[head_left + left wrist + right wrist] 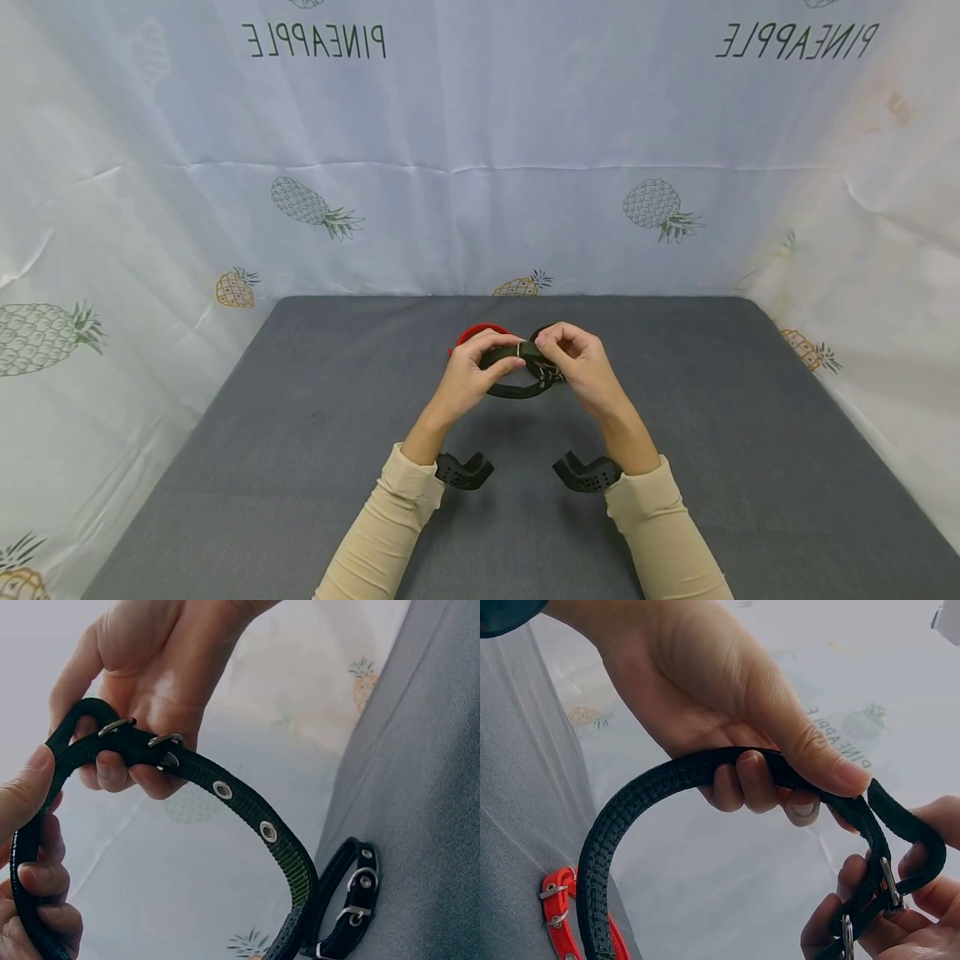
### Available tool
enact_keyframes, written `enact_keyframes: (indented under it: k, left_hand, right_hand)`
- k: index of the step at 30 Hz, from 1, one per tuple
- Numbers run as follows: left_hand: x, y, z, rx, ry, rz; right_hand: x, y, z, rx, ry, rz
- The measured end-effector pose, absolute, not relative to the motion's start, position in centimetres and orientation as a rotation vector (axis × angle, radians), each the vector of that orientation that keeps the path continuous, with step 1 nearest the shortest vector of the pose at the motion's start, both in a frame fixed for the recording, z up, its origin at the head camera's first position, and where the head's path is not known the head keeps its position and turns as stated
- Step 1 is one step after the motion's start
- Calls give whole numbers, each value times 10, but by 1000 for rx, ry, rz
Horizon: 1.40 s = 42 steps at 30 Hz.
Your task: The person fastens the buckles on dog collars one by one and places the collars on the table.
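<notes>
Both hands hold a dark green collar (517,392) up over the table, bent round into a ring. My left hand (468,372) pinches it near the metal buckle (118,726), where the strap bulges in a small loop (94,711). Metal eyelets (223,789) run along the strap beyond. My right hand (712,697) grips the padded part of the collar, thumb laid along its upper edge. How far the strap end passes through the buckle is partly hidden by fingers.
On the grey table (315,442), behind the hands, lie a red collar (557,915) and a black collar (356,900) with metal buckle. A white curtain printed with pineapples (450,108) surrounds the table. Each wrist wears a black camera mount (465,472).
</notes>
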<state>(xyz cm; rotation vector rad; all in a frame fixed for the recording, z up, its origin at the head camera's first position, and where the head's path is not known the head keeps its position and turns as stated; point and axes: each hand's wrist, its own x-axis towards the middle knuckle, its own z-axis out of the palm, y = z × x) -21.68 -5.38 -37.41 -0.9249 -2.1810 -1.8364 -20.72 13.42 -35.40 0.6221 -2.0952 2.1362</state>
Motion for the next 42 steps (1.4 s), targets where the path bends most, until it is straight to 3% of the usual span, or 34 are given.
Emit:
enact_keyframes:
  k: [25, 42]
  left_hand:
    - [-215, -54, -372, -933, -2211, -1730]
    - [-213, -57, -368, -891, -2187, -1921]
  right_hand:
    - [-207, 140, -353, 578, -2307, 2079]
    - [-214, 155, -351, 756, -2454, 2191]
